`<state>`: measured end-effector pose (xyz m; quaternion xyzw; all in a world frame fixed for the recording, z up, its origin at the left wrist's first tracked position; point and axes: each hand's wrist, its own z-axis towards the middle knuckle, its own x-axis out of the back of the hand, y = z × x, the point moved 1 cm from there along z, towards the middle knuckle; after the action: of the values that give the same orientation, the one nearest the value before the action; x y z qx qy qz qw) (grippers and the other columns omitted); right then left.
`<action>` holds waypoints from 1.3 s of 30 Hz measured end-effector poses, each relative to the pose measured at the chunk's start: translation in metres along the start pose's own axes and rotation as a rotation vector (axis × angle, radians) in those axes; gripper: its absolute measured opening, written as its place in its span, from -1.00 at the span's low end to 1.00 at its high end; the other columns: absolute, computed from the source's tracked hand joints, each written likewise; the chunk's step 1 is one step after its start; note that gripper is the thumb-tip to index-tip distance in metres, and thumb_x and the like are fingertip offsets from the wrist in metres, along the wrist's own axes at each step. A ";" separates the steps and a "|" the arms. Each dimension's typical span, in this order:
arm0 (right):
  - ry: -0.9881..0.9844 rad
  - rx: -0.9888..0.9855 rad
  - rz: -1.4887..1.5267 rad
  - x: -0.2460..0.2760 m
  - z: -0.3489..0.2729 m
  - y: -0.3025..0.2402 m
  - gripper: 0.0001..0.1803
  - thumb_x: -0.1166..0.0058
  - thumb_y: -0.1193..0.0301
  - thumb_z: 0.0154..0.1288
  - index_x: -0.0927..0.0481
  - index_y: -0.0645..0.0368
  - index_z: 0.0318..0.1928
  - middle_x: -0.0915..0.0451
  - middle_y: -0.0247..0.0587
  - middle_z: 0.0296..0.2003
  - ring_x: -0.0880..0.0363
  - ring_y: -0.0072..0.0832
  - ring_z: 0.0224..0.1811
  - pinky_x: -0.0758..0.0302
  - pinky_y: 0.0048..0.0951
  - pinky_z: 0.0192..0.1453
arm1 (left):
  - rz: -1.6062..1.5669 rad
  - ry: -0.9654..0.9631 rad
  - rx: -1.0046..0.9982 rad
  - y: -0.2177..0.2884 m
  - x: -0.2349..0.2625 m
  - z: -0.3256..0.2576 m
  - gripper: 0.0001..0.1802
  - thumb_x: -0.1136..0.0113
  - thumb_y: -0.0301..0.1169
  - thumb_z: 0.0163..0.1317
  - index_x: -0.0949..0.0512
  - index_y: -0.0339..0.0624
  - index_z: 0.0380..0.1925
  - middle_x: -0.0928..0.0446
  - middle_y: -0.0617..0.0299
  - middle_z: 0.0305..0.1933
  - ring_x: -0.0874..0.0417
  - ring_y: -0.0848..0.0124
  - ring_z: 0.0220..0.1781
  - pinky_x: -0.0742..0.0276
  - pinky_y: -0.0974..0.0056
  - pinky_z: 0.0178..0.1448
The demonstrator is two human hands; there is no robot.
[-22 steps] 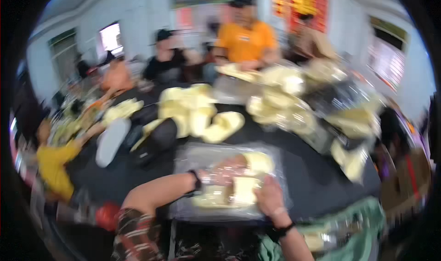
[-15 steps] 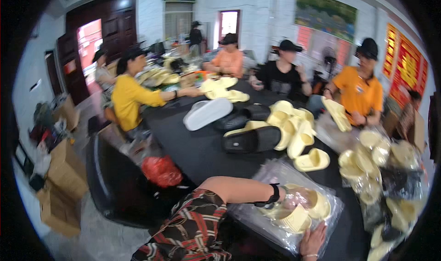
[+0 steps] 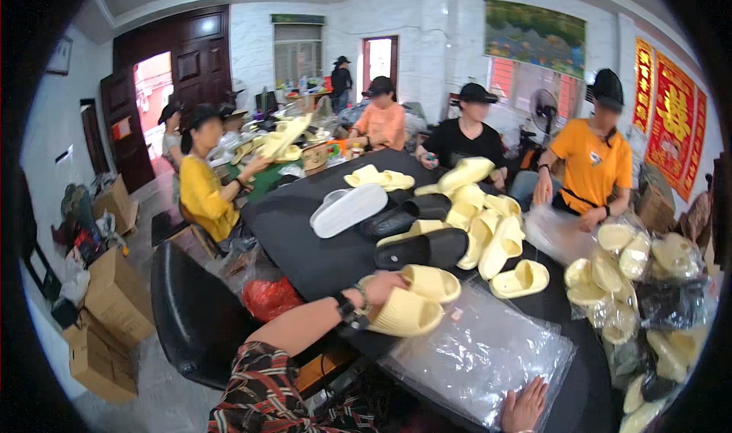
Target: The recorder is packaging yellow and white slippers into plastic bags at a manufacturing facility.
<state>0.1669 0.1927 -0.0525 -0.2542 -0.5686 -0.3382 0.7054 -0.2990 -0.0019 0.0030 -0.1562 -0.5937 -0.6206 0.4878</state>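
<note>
My left hand (image 3: 383, 287) is closed around the far ends of a pair of pale yellow slide slippers (image 3: 412, 311), held side by side beyond the left edge of a clear plastic bag stack. The straps of the pair face up. My right hand (image 3: 524, 406) lies flat with fingers stretched on the near right edge of the clear plastic bags (image 3: 488, 349), which rest on the black table. Nothing is in my right hand.
Loose yellow slippers (image 3: 480, 235), black slippers (image 3: 423, 248) and a white slipper (image 3: 349, 210) lie across the black table (image 3: 297, 235). Bagged pairs (image 3: 602, 280) pile up at the right. Co-workers sit or stand around the far side. A black chair (image 3: 194, 303) stands at left near cardboard boxes (image 3: 118, 296).
My left hand has moved left with the yellow pair, off the clear bags. My right hand stays on them. The person in yellow has drawn back, lifting slippers; the person in orange lowered a slipper.
</note>
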 end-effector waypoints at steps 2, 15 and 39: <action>-0.166 -0.127 0.242 0.013 0.007 -0.008 -0.10 0.10 0.05 0.42 0.05 0.47 0.48 -0.01 0.26 0.50 0.14 0.07 0.59 0.14 -0.01 0.60 | -0.281 0.117 0.235 -0.027 0.030 -0.006 -0.75 -0.31 -0.34 0.17 -0.72 -0.19 -0.18 -0.74 0.12 -0.19 -0.76 0.29 -0.14 -0.61 0.26 0.01; -0.076 -0.107 0.253 0.025 0.018 -0.010 -0.04 0.17 -0.14 0.43 0.03 0.40 0.50 0.01 0.20 0.52 0.13 0.00 0.60 0.12 -0.09 0.61 | 0.061 0.256 -0.403 0.214 0.071 0.071 -0.68 -0.37 -0.30 0.08 -0.62 -0.28 -0.22 -0.63 0.03 -0.24 -0.65 0.12 -0.21 -0.50 0.20 -0.14; -0.124 -0.153 0.260 0.034 0.014 -0.017 0.03 0.07 -0.14 0.38 0.06 0.48 0.48 0.04 0.21 0.53 0.20 0.04 0.61 0.12 -0.03 0.60 | 0.193 0.183 -0.160 0.102 -0.130 0.096 -0.92 -0.13 -0.41 0.18 -0.54 -0.15 -0.36 -0.56 0.02 -0.29 -0.60 -0.03 -0.15 -0.52 -0.01 -0.10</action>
<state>0.1490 0.1856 -0.0162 -0.3990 -0.5459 -0.2700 0.6854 -0.1933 0.1566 -0.0142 -0.1936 -0.4777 -0.6277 0.5833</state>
